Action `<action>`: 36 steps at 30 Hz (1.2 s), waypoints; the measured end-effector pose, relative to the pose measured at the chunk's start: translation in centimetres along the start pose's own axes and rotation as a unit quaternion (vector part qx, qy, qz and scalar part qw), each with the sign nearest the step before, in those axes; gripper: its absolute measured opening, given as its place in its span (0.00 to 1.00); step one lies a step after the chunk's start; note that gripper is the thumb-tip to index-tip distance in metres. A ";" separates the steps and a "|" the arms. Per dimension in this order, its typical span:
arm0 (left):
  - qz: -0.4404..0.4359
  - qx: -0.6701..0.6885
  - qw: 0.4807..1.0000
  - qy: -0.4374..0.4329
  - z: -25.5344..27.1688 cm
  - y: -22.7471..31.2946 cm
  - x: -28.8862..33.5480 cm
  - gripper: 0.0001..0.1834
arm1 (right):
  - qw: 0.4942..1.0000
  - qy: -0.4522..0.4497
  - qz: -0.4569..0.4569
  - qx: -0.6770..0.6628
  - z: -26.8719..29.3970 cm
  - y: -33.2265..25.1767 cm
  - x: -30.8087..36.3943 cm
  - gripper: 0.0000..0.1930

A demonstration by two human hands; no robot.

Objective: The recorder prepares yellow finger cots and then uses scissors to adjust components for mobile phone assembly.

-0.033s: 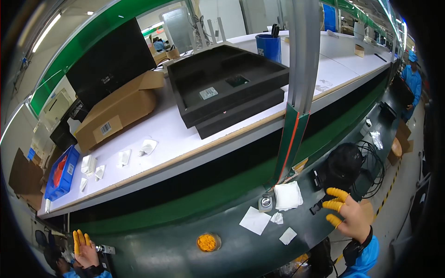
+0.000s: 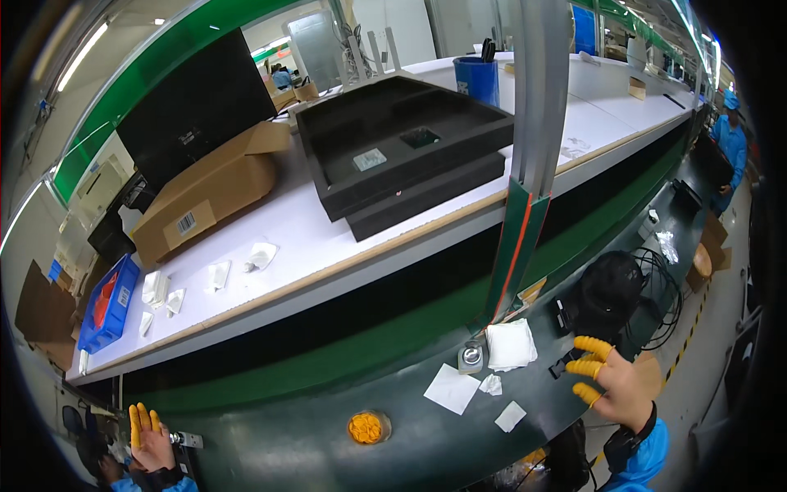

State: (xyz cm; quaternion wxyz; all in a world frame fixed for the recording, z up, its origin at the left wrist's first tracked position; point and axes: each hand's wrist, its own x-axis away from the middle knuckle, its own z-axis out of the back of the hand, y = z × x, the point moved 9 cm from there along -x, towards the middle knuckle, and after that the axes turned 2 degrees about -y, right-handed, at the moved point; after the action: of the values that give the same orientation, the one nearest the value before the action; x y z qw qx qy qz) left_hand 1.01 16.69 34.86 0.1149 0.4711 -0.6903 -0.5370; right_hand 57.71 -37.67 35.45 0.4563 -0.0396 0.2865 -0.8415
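Observation:
At the lower left my left hand (image 2: 152, 447) is raised with its fingers upright and spread, holding nothing; yellow finger cots cover several fingertips. A small metal-and-white device (image 2: 188, 440) is beside it. My right hand (image 2: 621, 387), also in yellow finger cots, hovers at the lower right with fingers apart and nothing between them. Close to it are a black buckle strap (image 2: 559, 366) and a black cap (image 2: 608, 287). Left of it lie a stack of white wipes (image 2: 510, 344), a metal-topped bottle (image 2: 470, 357) and a white sheet (image 2: 452, 389). A round container of orange-yellow finger cots (image 2: 367, 428) sits between my hands.
Beyond the dark green bench (image 2: 279, 447) runs a white shelf (image 2: 303, 258) bearing stacked black foam trays (image 2: 410, 156), a cardboard box (image 2: 213, 193) and a blue bin (image 2: 111, 307). A metal post (image 2: 537, 107) rises at the bench. A person in blue (image 2: 728, 152) stands far right.

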 end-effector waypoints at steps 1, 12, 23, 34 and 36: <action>0.006 0.006 1.000 0.001 -0.4 -0.6 -0.4 0.25 | 1.000 -0.020 0.007 -0.011 -1.4 0.0 0.1 0.18; 0.016 -0.090 0.995 -0.035 -0.9 -0.6 0.3 0.27 | 0.992 -0.105 0.069 0.018 -12.2 -5.9 1.2 0.16; 0.041 -0.366 0.920 -0.136 10.5 2.7 22.7 0.19 | 0.970 -0.108 0.217 -0.004 -26.3 -16.3 4.3 0.16; 0.110 -0.338 0.931 -0.084 13.0 0.9 38.9 0.17 | 0.898 -0.222 0.350 -0.145 -32.6 -22.6 12.7 0.19; 0.087 -0.302 0.943 -0.111 13.0 -0.7 38.0 0.16 | 0.868 -0.231 0.383 -0.216 -32.7 -24.3 13.8 0.19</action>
State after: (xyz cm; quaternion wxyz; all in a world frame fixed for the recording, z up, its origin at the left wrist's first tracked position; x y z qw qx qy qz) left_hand -27.41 -4.48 15.87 0.2207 0.2896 -0.5421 -0.7573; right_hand 20.81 -23.81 18.14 0.7760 -0.2176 0.3402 -0.4846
